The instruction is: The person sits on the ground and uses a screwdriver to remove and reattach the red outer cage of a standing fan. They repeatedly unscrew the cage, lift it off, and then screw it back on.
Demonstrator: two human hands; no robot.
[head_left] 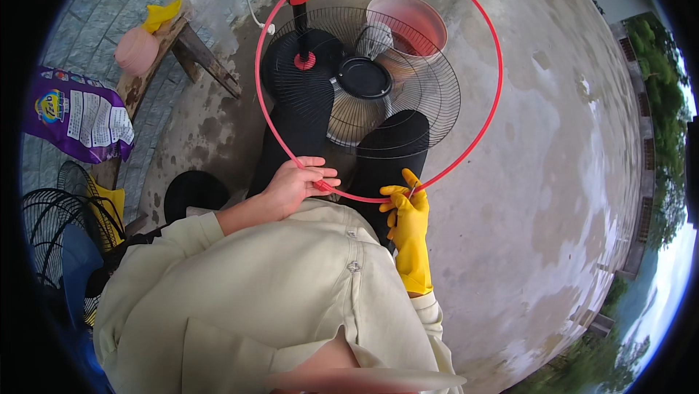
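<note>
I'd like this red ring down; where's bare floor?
Right of the gloved right hand and wire cover, bare concrete, partly damp-looking, stretches wide. Another patch lies between bench and left leg. Crowded: ahead, cover and pink tub; far left, purple bag.

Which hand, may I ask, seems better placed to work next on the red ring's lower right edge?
Probably the right hand: gloved in yellow, it touches that part of the red ring, while the bare left hand sits farther left.

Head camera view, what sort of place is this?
Probably an outdoor yard or patio beside a building: there's a broad concrete floor with damp patches, a grey-blue tiled wall on the left, and green trees under open sky at the far right.
</note>
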